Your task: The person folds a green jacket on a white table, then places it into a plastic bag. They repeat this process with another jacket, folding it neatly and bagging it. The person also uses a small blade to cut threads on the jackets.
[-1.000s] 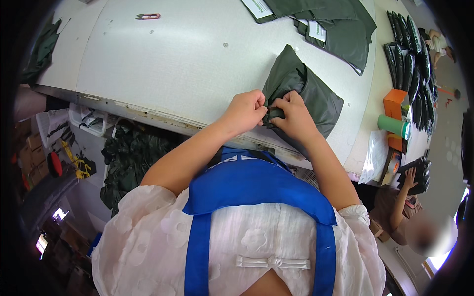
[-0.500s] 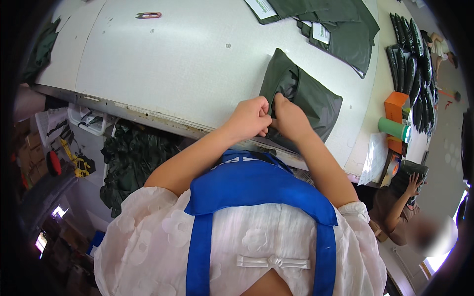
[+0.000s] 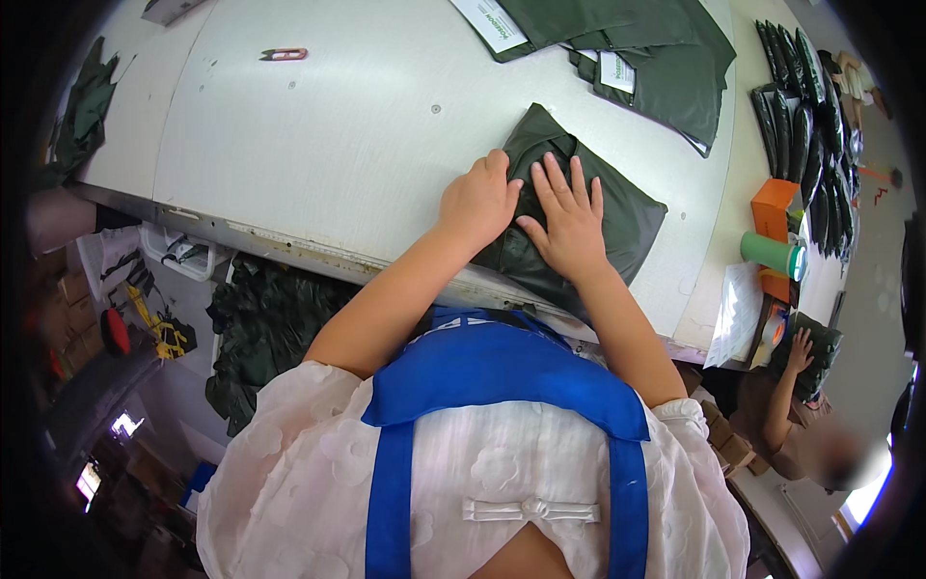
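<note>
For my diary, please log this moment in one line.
left hand: at edge of green bundle | right hand: flat on bundle | snips: on table

Package (image 3: 627, 217) on table (image 3: 338, 154), snips (image 3: 284, 55) left — pile (image 3: 666, 106) behind, bottle (image 3: 769, 253) right

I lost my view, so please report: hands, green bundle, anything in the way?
Left hand at left edge of green bundle; right hand spread on top. Bundle on white table. Green pieces beyond, not blocking.

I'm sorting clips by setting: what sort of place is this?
Likely a packing or garment workshop: flat dark green pieces and snips lie on a worktable, with rows of shiny black packages.
</note>
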